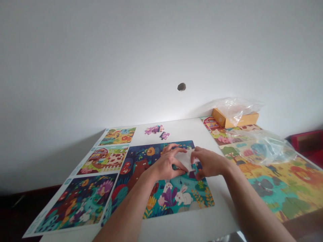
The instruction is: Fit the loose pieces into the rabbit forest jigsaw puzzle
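Observation:
A colourful night-forest jigsaw puzzle [141, 164] lies on the white table [186, 222], with a white gap in its upper right part. My left hand [168, 164] rests on the puzzle beside the gap, fingers bent and pressing down. Just right of it, my right hand [208, 163] pinches a small teal and purple puzzle piece [193, 168] at the gap's lower edge. A few loose pink puzzle pieces [157, 130] lie beyond the puzzle, near the wall.
A reference sheet [101, 168] with three pictures lies left of the puzzle. On the right lie two finished puzzles [275, 181], a clear plastic bag [264, 148] and an orange box [239, 117] under another bag. The white wall has a small hole [181, 86].

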Demonstrator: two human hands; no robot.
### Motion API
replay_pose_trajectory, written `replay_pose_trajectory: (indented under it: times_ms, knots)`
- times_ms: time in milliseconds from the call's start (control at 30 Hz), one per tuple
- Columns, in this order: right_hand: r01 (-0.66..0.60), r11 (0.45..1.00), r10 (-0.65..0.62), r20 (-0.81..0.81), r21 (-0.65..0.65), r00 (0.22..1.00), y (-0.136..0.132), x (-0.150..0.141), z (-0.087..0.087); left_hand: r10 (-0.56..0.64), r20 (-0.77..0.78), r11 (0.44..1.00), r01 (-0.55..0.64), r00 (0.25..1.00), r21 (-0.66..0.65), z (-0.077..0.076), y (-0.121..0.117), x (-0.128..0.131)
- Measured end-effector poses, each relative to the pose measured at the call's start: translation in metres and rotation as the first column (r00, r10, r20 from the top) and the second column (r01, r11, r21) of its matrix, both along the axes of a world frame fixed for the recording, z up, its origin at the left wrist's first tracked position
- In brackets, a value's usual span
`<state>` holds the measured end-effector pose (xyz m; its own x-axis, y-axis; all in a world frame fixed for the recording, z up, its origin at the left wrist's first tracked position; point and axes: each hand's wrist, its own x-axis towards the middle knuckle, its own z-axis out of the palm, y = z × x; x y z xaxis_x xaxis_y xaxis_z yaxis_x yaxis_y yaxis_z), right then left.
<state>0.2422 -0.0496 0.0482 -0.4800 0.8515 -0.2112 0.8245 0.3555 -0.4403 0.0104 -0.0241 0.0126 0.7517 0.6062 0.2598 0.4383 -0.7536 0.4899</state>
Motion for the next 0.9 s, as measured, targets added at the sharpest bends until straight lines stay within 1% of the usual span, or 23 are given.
replay_pose_trajectory:
  times_ms: [67, 133, 167, 200, 233, 267, 300, 333, 367, 400, 433, 500, 567, 667, 767, 900]
  knots:
    - [0.008, 1.0, -0.008, -0.028, 0.002, 1.0, -0.001, 0.0, 0.001, -0.003, 0.015, 1.0, 0.004, 1.0, -0.009, 0.001, -0.001, 0.001]
    - [0.003, 1.0, -0.006, -0.109, -0.023, 0.994, -0.001, -0.002, 0.001, 0.004, 0.07, 0.999, -0.001, 0.998, -0.039, 0.003, -0.001, 0.001]
    - [-0.005, 0.999, -0.002, -0.177, -0.038, 0.984, 0.0, -0.002, 0.001, 0.031, 0.123, 0.997, -0.023, 0.992, -0.071, 0.003, 0.0, 0.001]
    - [-0.005, 0.999, -0.008, -0.261, -0.047, 0.965, 0.001, -0.003, 0.0, 0.099, 0.201, 0.99, -0.077, 0.975, -0.115, 0.002, 0.002, 0.001]
    - [0.013, 0.999, -0.03, -0.353, -0.051, 0.935, 0.004, -0.003, -0.001, 0.204, 0.288, 0.973, -0.16, 0.936, -0.167, 0.001, 0.006, 0.001]
    - [0.06, 0.997, -0.074, -0.433, -0.046, 0.898, 0.008, -0.004, -0.003, 0.325, 0.368, 0.94, -0.257, 0.871, -0.224, 0.0, 0.01, 0.0]
    - [0.15, 0.988, -0.146, -0.485, -0.031, 0.862, 0.014, -0.004, -0.006, 0.458, 0.435, 0.887, -0.367, 0.775, -0.279, -0.003, 0.014, -0.001]
    - [0.263, 0.965, -0.235, -0.506, -0.015, 0.83, 0.021, -0.004, -0.009, 0.553, 0.469, 0.833, -0.457, 0.689, -0.31, -0.006, 0.019, -0.002]
    - [0.381, 0.924, -0.324, -0.496, 0.016, 0.806, 0.03, -0.005, -0.012, 0.62, 0.486, 0.783, -0.527, 0.616, -0.33, -0.009, 0.024, -0.004]
    - [0.49, 0.869, -0.41, -0.463, 0.063, 0.786, 0.041, -0.006, -0.014, 0.67, 0.491, 0.736, -0.583, 0.557, -0.342, -0.012, 0.028, -0.006]
    - [0.555, 0.826, -0.465, -0.436, 0.1, 0.77, 0.053, -0.007, -0.017, 0.704, 0.489, 0.699, -0.625, 0.515, -0.348, -0.015, 0.031, -0.007]
    - [0.611, 0.778, -0.52, -0.396, 0.145, 0.757, 0.08, -0.013, -0.02, 0.748, 0.476, 0.643, -0.683, 0.462, -0.347, -0.018, 0.034, -0.009]
    - [0.623, 0.761, -0.538, -0.359, 0.181, 0.763, 0.105, -0.022, -0.021, 0.761, 0.463, 0.622, -0.715, 0.454, -0.319, -0.019, 0.033, -0.009]
    - [0.586, 0.779, -0.522, -0.286, 0.222, 0.803, 0.133, -0.04, -0.024, 0.751, 0.452, 0.623, -0.744, 0.482, -0.242, -0.018, 0.029, -0.007]
    - [0.538, 0.794, -0.505, -0.187, 0.281, 0.843, 0.146, -0.057, -0.026, 0.737, 0.441, 0.624, -0.766, 0.512, -0.154, -0.015, 0.026, -0.006]
    - [0.469, 0.795, -0.474, -0.089, 0.386, 0.876, 0.151, -0.081, -0.026, 0.745, 0.404, 0.608, -0.789, 0.53, -0.085, -0.015, 0.024, -0.004]
